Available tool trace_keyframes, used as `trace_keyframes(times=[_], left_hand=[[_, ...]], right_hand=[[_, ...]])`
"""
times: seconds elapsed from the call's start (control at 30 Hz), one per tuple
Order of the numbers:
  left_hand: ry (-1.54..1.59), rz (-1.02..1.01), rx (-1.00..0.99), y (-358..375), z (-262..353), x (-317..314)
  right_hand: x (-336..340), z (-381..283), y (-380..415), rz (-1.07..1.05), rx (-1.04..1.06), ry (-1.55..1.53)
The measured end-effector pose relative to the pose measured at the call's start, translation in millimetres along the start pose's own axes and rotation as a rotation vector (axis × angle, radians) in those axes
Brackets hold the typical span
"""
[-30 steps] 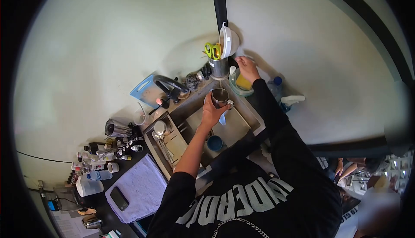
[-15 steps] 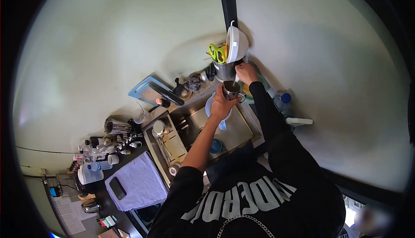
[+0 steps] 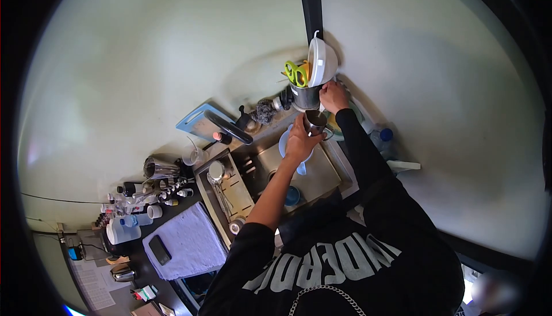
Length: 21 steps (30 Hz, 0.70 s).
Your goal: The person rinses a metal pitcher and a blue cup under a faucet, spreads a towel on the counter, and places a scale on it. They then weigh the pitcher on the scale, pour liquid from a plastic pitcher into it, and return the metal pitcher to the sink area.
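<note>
My left hand (image 3: 298,142) is wrapped round a small metal pitcher (image 3: 315,122), held over the back right part of the sink (image 3: 322,169). The pitcher's mouth faces up towards me and its handle points right. Just beyond it, my right hand (image 3: 334,97) is closed, with a narrow pale piece showing below the fingers by the pitcher's rim. What that piece belongs to I cannot make out. Beneath my left hand, a light blue handled container (image 3: 302,168) is partly hidden in the sink. A darker blue cup (image 3: 292,195) sits nearer to me.
Behind my hands stands a metal canister (image 3: 305,96) with green scissors (image 3: 295,73) and a white strainer (image 3: 323,63). The black faucet (image 3: 228,127) reaches over the sink's left side. A water bottle (image 3: 382,138) is at right; a purple towel (image 3: 187,244) bears a phone (image 3: 160,249).
The whole view has shifted slightly, so everything appears a little further right. My left hand keeps the pitcher, and my right hand stays closed just beyond it.
</note>
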<state>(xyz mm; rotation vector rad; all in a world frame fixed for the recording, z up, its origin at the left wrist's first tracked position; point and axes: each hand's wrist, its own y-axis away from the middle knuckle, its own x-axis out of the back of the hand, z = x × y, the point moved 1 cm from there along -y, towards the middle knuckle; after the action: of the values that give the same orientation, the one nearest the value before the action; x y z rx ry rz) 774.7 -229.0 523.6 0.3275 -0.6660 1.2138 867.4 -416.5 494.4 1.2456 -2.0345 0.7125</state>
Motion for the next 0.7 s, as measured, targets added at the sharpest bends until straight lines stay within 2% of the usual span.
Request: trace_keyframes(times=[0.17,0.23,0.4,0.5,0.57,0.6,0.67,0.7], left_hand=[[0.002,0.000,0.020,3,-7,-3],[0.068,-0.006,0.012,4,-5,-2],[0.037,0.003,0.013,5,0,3],[0.047,0.007,0.014,4,-2,0],[0.049,0.016,0.017,3,-8,-1],[0.045,0.022,0.007,1,-9,-2],[0.055,0.027,-0.010,8,-9,-6],[0.053,0.053,-0.048,6,-8,-7]], right_hand=[[2,-11,18,-0.051,-0.085,0.086],[3,-12,26,0.140,0.016,0.153],[2,-6,14,0.153,0.048,0.132],[11,-9,10,0.069,-0.015,0.030],[-5,0,13,0.166,0.098,0.087],[-16,8,11,0.150,0.099,0.092],[-24,23,2,0.040,0.197,0.323],[-13,11,9,0.133,0.106,0.213]])
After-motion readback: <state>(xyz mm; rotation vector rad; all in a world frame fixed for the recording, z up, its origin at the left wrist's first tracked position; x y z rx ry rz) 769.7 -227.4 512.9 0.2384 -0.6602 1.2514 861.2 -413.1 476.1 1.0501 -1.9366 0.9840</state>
